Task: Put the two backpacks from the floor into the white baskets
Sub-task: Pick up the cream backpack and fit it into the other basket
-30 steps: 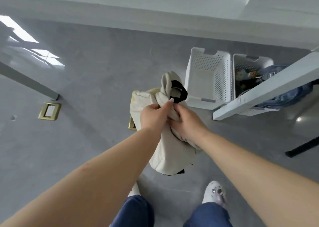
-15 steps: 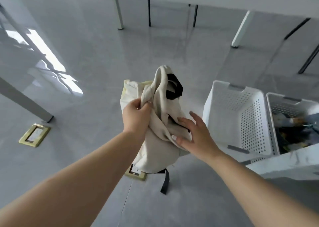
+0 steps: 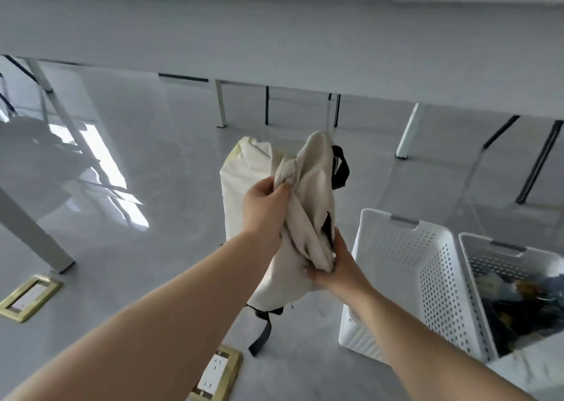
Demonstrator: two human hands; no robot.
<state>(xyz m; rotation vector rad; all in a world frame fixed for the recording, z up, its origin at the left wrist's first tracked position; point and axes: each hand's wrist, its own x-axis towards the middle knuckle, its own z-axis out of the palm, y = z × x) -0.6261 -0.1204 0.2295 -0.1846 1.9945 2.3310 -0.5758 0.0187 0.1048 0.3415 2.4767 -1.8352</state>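
A cream backpack (image 3: 244, 193) with black straps hangs in the air in front of me, clear of the floor. My left hand (image 3: 264, 208) grips the bunched fabric near its top. My right hand (image 3: 337, 268) holds it lower down on the right side. To the right stand two white perforated baskets on the floor. The nearer basket (image 3: 393, 248) looks empty inside. The farther basket (image 3: 500, 254) holds a dark backpack (image 3: 525, 303), partly hidden by a white table edge at the bottom right.
Two brass floor sockets are set in the grey tiles, one (image 3: 30, 297) at the left and one (image 3: 218, 373) below the backpack. A white table leg (image 3: 33, 236) stands at the left. More table legs line the far wall.
My right hand was open beside the backpack half a second ago and now grips its lower right side. The view has tilted up and the backpack sits higher, left of the baskets.
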